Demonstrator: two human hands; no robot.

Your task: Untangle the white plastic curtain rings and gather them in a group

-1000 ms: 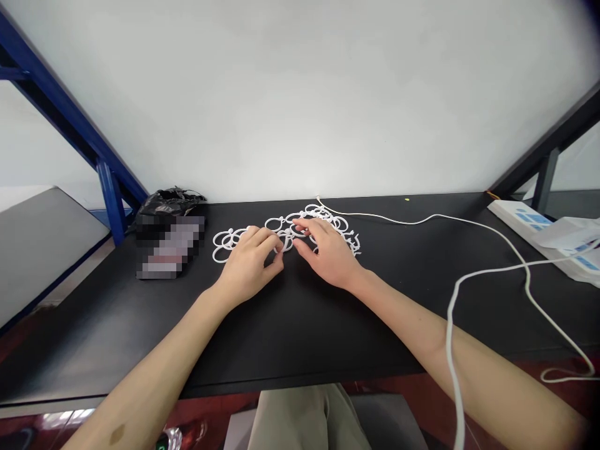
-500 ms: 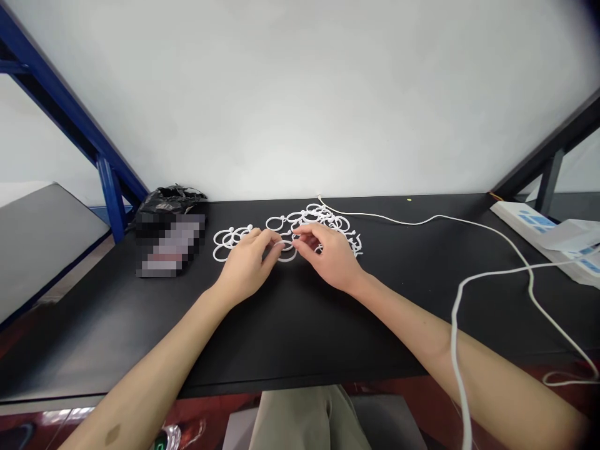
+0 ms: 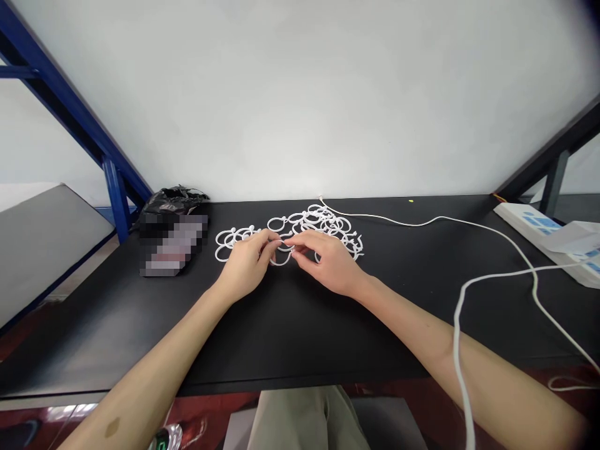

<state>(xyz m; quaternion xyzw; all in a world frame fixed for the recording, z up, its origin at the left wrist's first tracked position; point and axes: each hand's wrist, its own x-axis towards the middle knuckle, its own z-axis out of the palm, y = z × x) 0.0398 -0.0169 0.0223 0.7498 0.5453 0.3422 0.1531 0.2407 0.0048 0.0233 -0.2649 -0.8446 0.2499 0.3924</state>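
Note:
On the black table (image 3: 290,325) lies a heap of white plastic rings (image 3: 323,224), with a smaller group of rings (image 3: 229,242) to its left. My left hand (image 3: 246,265) and my right hand (image 3: 328,259) meet between the two groups. Both pinch one white ring (image 3: 281,255) with thumb and fingertips, the ring held just above the table top. The other fingers are curled.
A black bag (image 3: 172,201) and a blurred flat object (image 3: 171,245) lie at the back left. A white cable (image 3: 469,281) runs across the right side over my right forearm. A white power strip (image 3: 539,228) sits far right. Blue frame legs (image 3: 115,200) stand at left.
My right hand has drawn back from the heap toward my left hand. Both hands have come together and lifted one ring slightly nearer to me.

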